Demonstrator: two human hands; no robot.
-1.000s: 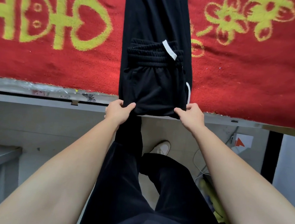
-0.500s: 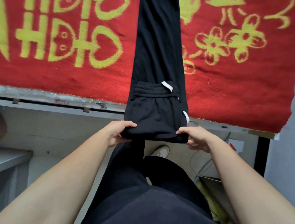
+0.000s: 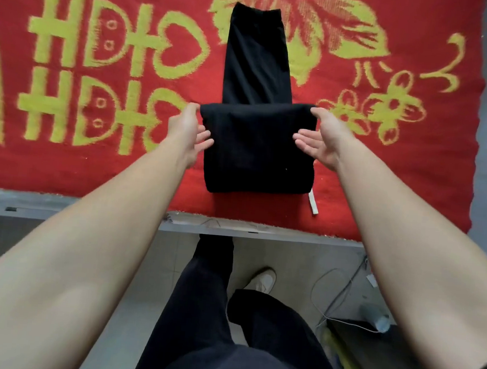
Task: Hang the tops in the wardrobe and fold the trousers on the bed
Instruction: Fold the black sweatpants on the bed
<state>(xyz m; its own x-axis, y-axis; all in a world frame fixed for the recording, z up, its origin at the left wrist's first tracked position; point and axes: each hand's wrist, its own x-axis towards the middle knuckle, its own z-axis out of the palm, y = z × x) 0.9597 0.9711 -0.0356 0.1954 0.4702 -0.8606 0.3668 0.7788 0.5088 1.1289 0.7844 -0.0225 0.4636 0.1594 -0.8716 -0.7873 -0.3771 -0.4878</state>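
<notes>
Bed point(image 3: 86, 217) is covered by a red blanket point(image 3: 61, 168): yellow characters woven at left, leaves and flowers at right. The grey frame edge is seen below the blanket's near hem. Pale floor point(image 3: 289, 256) is seen beneath it, with the person's dark-clad legs point(image 3: 205, 298) at centre, one white shoe point(image 3: 260, 280) beside them and a white cable point(image 3: 335, 298) looped at right.

Black trousers point(image 3: 257, 150) are laid on the blanket at centre, running lengthwise away from the person. The near part is folded into a wide block, and a narrower leg section runs on past the fold to the far end. A white drawstring point(image 3: 312, 203) lies out from the block's near right corner, on the blanket.

Left grip point(image 3: 186, 129) is set against the block's left edge, thumb at the fold line, fingers straight and spread, nothing clasped. Right grip point(image 3: 324, 141) is mirrored at the right edge: thumb on the far corner, fingertips over the black cloth, palm turned up, nothing clasped. The trousers lie between the two grips and are touched on both sides.
</notes>
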